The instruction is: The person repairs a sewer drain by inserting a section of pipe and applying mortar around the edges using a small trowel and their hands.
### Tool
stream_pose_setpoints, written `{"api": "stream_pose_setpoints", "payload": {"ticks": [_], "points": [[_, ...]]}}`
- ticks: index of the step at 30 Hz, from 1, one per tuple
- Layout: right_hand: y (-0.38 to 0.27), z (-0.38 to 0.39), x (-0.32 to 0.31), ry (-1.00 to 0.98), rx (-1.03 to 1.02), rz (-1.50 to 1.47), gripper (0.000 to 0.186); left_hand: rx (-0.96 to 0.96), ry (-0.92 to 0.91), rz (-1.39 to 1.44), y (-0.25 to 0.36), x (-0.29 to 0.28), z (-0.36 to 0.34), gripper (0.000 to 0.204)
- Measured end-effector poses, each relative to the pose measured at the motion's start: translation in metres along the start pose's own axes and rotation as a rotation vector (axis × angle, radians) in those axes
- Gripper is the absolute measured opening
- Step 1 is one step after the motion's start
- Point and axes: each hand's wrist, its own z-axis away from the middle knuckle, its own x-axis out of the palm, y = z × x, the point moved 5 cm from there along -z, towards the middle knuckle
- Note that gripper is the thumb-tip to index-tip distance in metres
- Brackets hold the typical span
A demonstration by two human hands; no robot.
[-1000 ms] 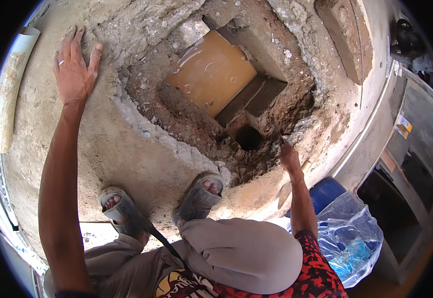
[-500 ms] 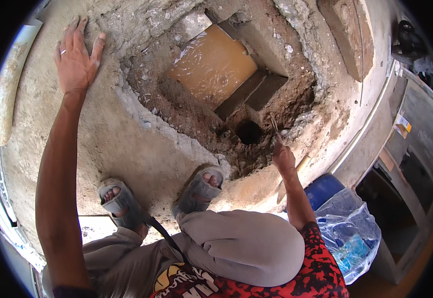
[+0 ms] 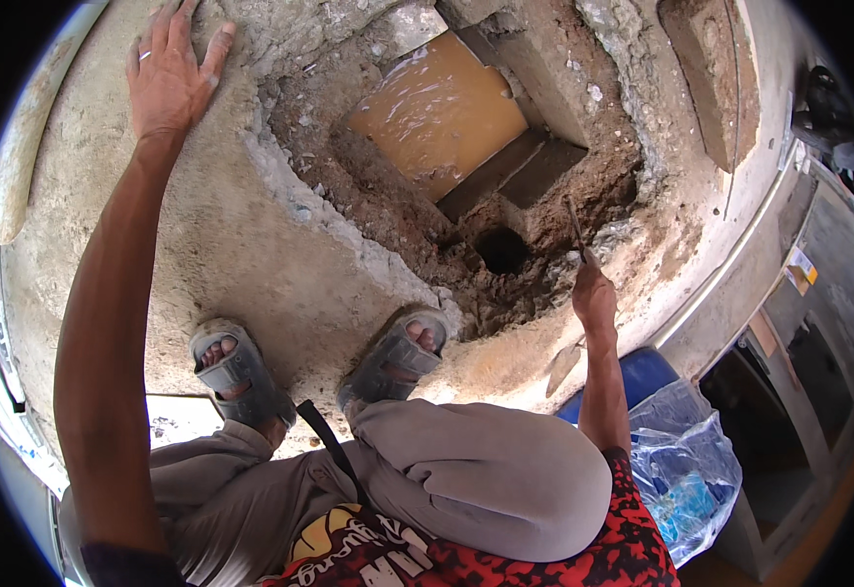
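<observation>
My left hand (image 3: 174,80) lies open on the grey concrete (image 3: 202,225), fingers spread, left of a broken-out pit. The pit holds a square chamber of muddy brown water (image 3: 427,108), with a dark round hole (image 3: 502,249) in the earth below it. My right hand (image 3: 594,292) is closed on a thin metal tool (image 3: 577,230), whose far end rests at or just above the reddish soil right of that hole; contact is unclear. A flat trowel-like blade (image 3: 564,370) lies on the concrete behind my right forearm, partly hidden.
My sandaled feet (image 3: 397,357) stand at the pit's near edge. A pale pipe (image 3: 35,147) lies at far left. A blue container (image 3: 647,367) and crumpled clear plastic (image 3: 686,460) are at lower right, beside a grey frame (image 3: 789,391). Dark clutter (image 3: 823,108) sits at upper right.
The view has shifted slightly. My right hand and tool dipped toward me, then moved a little right and away, along the soil beside the hole. My left hand stayed on the concrete.
</observation>
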Motion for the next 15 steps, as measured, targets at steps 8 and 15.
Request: {"api": "stream_pose_setpoints", "payload": {"ticks": [8,15], "points": [[0.028,0.012,0.088,-0.397,-0.069,0.257,0.035,-0.006,-0.038,0.0,-0.007,0.002,-0.002,0.064],[0.017,0.042,0.094,-0.294,-0.195,0.175,0.029,-0.042,-0.087,-0.039,0.003,0.004,0.003,0.065]]}}
